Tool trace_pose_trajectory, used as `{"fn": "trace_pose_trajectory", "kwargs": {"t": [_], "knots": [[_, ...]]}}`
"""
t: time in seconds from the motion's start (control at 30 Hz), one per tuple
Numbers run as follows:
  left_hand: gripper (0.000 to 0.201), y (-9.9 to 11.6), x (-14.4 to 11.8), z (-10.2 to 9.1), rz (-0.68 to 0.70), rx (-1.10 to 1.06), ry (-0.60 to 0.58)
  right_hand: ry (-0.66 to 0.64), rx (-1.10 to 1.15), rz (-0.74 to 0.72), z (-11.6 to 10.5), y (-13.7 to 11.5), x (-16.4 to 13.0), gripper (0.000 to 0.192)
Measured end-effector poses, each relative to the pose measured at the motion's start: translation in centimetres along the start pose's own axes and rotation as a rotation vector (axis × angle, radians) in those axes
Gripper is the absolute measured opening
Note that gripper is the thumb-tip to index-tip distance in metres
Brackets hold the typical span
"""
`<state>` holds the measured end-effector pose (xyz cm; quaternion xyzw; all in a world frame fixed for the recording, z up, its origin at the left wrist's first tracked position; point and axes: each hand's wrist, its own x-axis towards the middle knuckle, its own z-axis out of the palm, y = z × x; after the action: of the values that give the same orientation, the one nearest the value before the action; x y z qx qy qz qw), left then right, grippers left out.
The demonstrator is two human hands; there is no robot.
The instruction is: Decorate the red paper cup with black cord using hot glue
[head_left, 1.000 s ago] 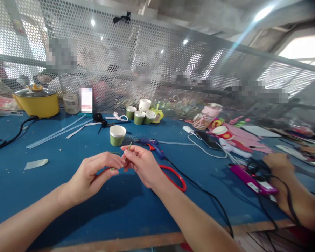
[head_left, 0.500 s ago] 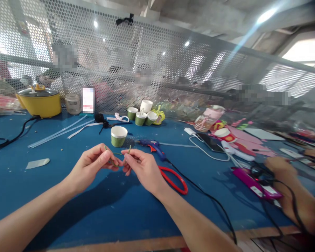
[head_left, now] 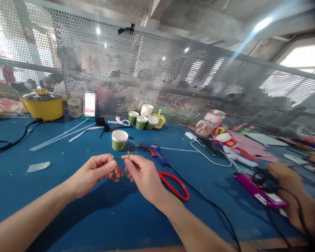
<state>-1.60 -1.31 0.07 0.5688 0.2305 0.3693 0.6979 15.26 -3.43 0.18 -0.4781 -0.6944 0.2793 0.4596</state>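
Left hand (head_left: 94, 171) and right hand (head_left: 143, 173) both pinch a thin green wire (head_left: 118, 167) bent into a loop between the fingertips, above the blue table (head_left: 68, 213). Wire was straighter a second ago, hands slightly higher. Green paper cup (head_left: 119, 140), blue glue gun (head_left: 154, 152), red scissors (head_left: 177, 183) just behind. Co-worker's hand (head_left: 283, 175) far right on cables.

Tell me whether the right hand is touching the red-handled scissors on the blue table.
Apart. In the head view the right hand is raised, pinching a thin green strip with the left hand; blue table shows between it and the red-handled scissors.
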Motion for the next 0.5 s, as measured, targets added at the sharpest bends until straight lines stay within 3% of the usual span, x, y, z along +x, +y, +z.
{"fn": "trace_pose_trajectory", "kwargs": {"t": [0.37,0.5], "knots": [[0.026,-0.25,0.1,-0.23,0.072,0.052,0.008,0.0,-0.092,-0.038,0.0,-0.38,-0.1,0.022],[0.025,-0.22,0.32,-0.51,0.029,-0.057,0.04,-0.009,0.138,0.094,-0.14,-0.62,0.12,0.02]]}}
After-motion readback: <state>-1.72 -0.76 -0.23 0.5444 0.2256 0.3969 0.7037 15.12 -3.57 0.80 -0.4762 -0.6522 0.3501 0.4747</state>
